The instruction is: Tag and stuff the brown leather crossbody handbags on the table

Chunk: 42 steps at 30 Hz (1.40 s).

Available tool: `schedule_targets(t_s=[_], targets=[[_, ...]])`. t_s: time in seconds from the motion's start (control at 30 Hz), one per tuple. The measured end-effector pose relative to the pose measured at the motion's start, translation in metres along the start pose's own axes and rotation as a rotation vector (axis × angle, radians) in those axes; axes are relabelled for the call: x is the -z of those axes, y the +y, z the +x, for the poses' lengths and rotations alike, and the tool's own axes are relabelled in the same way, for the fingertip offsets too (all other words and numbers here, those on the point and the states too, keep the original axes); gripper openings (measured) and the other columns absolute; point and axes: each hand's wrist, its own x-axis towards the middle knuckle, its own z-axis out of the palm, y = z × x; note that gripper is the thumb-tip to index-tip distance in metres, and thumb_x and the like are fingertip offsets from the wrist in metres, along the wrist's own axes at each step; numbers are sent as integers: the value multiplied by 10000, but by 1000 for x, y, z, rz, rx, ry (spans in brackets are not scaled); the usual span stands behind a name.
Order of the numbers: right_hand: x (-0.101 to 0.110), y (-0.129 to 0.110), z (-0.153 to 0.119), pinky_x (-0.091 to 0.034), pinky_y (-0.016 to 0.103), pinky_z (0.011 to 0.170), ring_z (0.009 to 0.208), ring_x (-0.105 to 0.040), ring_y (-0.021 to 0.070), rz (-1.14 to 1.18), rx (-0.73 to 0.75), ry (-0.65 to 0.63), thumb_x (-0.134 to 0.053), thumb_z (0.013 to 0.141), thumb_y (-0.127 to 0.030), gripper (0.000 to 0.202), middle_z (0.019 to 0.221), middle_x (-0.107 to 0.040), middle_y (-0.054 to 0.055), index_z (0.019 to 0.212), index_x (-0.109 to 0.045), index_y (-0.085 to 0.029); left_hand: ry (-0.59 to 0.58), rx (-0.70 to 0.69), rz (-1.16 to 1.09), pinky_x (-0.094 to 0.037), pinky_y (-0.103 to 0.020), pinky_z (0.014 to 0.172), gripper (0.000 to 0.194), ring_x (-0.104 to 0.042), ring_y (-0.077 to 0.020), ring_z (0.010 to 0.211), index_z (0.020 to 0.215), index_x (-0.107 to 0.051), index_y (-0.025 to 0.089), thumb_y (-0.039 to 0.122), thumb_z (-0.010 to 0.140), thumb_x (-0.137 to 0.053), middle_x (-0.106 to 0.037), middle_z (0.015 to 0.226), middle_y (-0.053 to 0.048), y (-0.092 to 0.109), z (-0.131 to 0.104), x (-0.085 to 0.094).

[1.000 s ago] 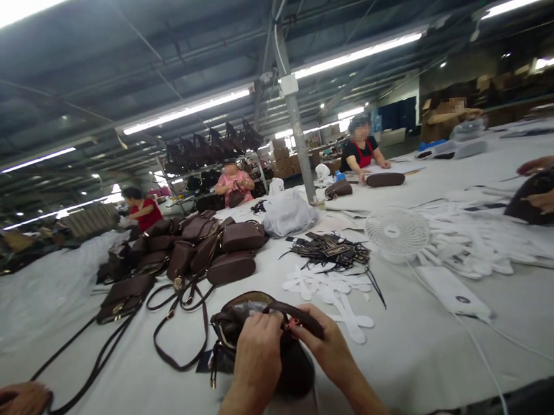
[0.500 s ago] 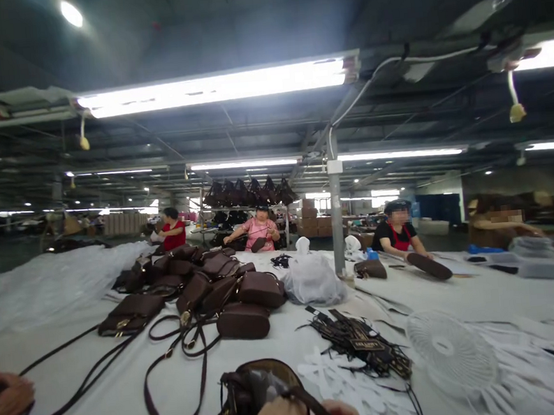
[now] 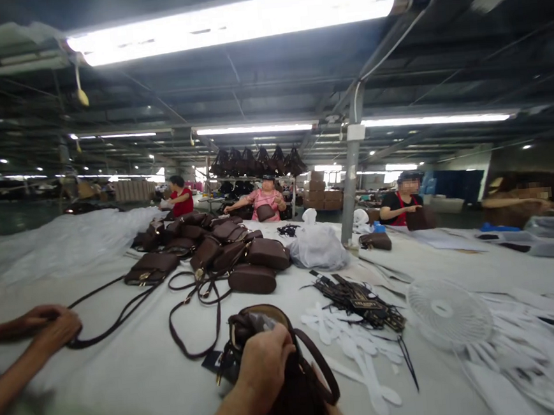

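A dark brown bag (image 3: 295,385) with a looped handle stands open at the bottom centre, grey stuffing showing in its mouth. At the bag's opening, my left hand (image 3: 265,362) has its fingers pinched together; what lies between them is too small to name. My right hand (image 3: 334,407) holds the bag's right side, partly hidden behind the handle and cut off by the lower edge. A dark tag (image 3: 212,361) lies by the bag's left side.
Another person's hands (image 3: 59,327) grip a bag strap at the left. Brown bags (image 3: 252,279) are heaped beyond. Black tags (image 3: 359,303), white strips (image 3: 366,360) and a white fan (image 3: 451,312) lie to the right. A grey post (image 3: 351,189) rises mid-table. Several people work around.
The view has tipped downward, showing more of the bag and both my hands. My left hand is now at the bag's mouth. The neighbour's hands show more fully at the left.
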Motion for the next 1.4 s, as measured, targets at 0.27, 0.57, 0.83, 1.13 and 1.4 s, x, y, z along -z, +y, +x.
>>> schedule_targets(t_s=[0.27, 0.57, 0.83, 1.13, 1.4], targets=[[-15, -47, 44, -563, 374, 768, 879, -668, 254, -30, 16, 53, -601, 812, -401, 310, 954, -695, 77, 1046, -619, -198, 190, -398, 47, -372, -306, 624, 118, -586, -195, 674, 772, -556, 187, 147, 875, -513, -656, 725, -28, 6, -14, -14], [3, -48, 31, -509, 285, 574, 622, -607, 187, -170, -146, 22, -674, 750, -424, 242, 686, -657, -1, 822, -587, -210, 322, -147, 10, -388, -338, 702, 148, -547, -200, 732, 723, -540, 194, 114, 848, -548, -627, 728, -25, -9, -8, -6], [22, -62, 40, -521, 277, 576, 633, -631, 184, -240, -79, -19, -631, 794, -420, 200, 704, -673, -3, 823, -608, -224, 207, -2, -39, -366, -383, 797, 117, -527, -216, 839, 731, -587, 192, 136, 828, -618, -655, 795, -30, -11, 2, 14], [103, -39, 26, -515, 238, 597, 629, -613, 171, -340, -162, -126, -659, 778, -467, 246, 685, -655, -25, 835, -629, -230, 117, 82, -256, -385, -346, 778, 157, -503, -207, 822, 676, -551, 188, 147, 818, -604, -604, 732, -23, -26, 0, 24], [150, -38, 55, -559, 298, 705, 810, -670, 215, -598, -58, -211, -593, 820, -394, 281, 915, -706, 39, 1035, -603, -214, -80, 132, -942, -350, -390, 1027, 140, -501, -227, 1163, 859, -567, 188, 131, 744, -624, -575, 1235, -94, -22, -4, -4]])
